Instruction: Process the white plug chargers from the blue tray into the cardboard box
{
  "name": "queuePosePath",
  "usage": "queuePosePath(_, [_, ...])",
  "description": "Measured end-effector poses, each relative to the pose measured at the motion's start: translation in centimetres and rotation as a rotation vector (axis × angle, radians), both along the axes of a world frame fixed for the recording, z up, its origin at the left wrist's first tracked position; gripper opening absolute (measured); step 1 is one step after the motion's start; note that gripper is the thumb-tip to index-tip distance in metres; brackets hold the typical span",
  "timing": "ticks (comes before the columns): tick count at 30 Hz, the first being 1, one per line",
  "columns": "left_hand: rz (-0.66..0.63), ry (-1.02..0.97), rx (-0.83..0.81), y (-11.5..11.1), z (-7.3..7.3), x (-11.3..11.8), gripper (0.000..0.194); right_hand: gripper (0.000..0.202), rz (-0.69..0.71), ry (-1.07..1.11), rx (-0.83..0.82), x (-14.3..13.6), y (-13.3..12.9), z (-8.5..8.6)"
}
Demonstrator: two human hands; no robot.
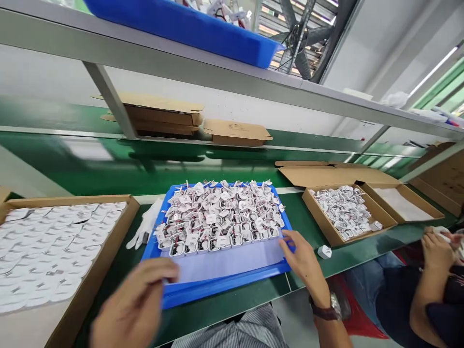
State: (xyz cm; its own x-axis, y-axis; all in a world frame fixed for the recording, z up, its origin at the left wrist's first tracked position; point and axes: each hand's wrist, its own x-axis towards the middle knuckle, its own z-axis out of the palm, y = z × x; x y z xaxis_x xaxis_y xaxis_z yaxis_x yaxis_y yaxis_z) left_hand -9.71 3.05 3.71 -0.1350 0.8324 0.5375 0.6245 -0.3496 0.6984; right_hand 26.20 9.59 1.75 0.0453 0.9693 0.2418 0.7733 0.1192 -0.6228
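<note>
Grey-striped fabric (232, 334) covers the wearer's lap, nearest the camera. The left hand (132, 302), blurred, is bent with its fingers toward the thumb at the near left corner of the blue tray (221, 286); whether it grasps anything cannot be told. The right hand (299, 256), above a wristwatch (335, 307), is open, thumb and fingers parted, at the tray's right side. Rows of white housings with loose wired parts (217, 217) fill the tray's far portion, behind a bare strip of pale sheet (232, 261). Left: a carton of flat white pieces (54, 251) and, beside the tray, a white glove (147, 227). Right: a single white piece (324, 252) on the green table (253, 293), a carton of white parts (342, 210) and another person's hands (440, 246). Beyond: brown boxes (237, 130), an overhead shelf (174, 62) bearing a blue bin (203, 36), and a fan (299, 36).
</note>
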Motion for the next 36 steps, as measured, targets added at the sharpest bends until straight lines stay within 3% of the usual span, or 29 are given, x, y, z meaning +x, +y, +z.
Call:
queuePosePath(3, [-0.386, -0.131, -0.092, 0.8, -0.3, 4.3, 0.028, 0.031, -0.012, -0.083, -0.039, -0.9, 1.0, -0.4])
queuePosePath(5, [-0.48, -0.183, -0.182, 0.9, -0.4, 6.2, 0.026, 0.029, -0.031, -0.122, -0.054, -1.2, 1.5, -0.7])
queuePosePath(11, [-0.509, -0.245, -0.364, 0.5, -0.7, 7.2, 0.02, 0.033, -0.057, -0.177, -0.06, -0.6, 1.1, -0.8])
queuePosePath(19, [-0.57, -0.196, -0.405, 1.5, -1.1, 9.3, 0.021, 0.036, -0.012, -0.181, -0.046, -1.8, 1.2, -0.8])
queuePosePath(24, [-0.596, -0.235, -0.473, 1.6, -1.3, 9.3, 0.023, 0.039, -0.025, -0.171, -0.019, -1.6, 1.2, -0.3])
queuePosePath(27, [-0.582, -0.371, -0.573, 1.5, -2.3, 9.7, 0.025, 0.043, -0.014, -0.135, 0.016, -1.8, 0.0, 0.6])
queuePosePath(30, [-0.516, -0.629, -0.644, 1.5, -3.0, 10.9, 0.043, 0.048, 0.093, -0.047, 0.116, -3.6, -1.8, 1.3])
queuePosePath(33, [-0.508, -0.818, -0.657, 1.8, -2.4, 12.1, 0.056, 0.052, 0.27, 0.008, 0.163, -6.2, -3.6, 1.9])
queuePosePath(36, [-0.539, -0.912, -0.658, 2.2, -1.0, 12.3, 0.049, 0.051, 0.376, 0.049, 0.119, -7.8, -4.8, 2.7])
